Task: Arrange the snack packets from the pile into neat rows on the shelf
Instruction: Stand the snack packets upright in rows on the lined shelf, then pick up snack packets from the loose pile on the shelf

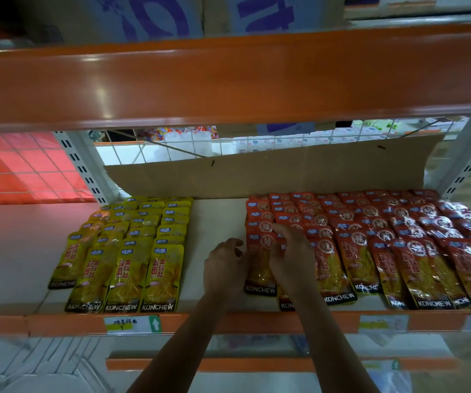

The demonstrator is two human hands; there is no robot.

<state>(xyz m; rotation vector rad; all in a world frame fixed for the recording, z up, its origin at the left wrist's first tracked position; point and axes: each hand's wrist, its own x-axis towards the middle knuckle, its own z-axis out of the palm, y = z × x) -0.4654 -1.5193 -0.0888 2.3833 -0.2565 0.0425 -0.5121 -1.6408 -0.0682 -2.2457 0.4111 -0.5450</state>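
- Your left hand [224, 268], half-curled, touches the front red packet's [258, 275] left edge; can't tell if it pinches.
- Your right hand [291, 256] curls round its top.
- The packet lies mid-shelf [217, 219].

Shop (labelled shelf [228, 321] of snack packets [160, 276])

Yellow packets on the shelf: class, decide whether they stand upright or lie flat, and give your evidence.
Lying flat. The yellow packets face upward on the shelf, overlapping in rows front to back.
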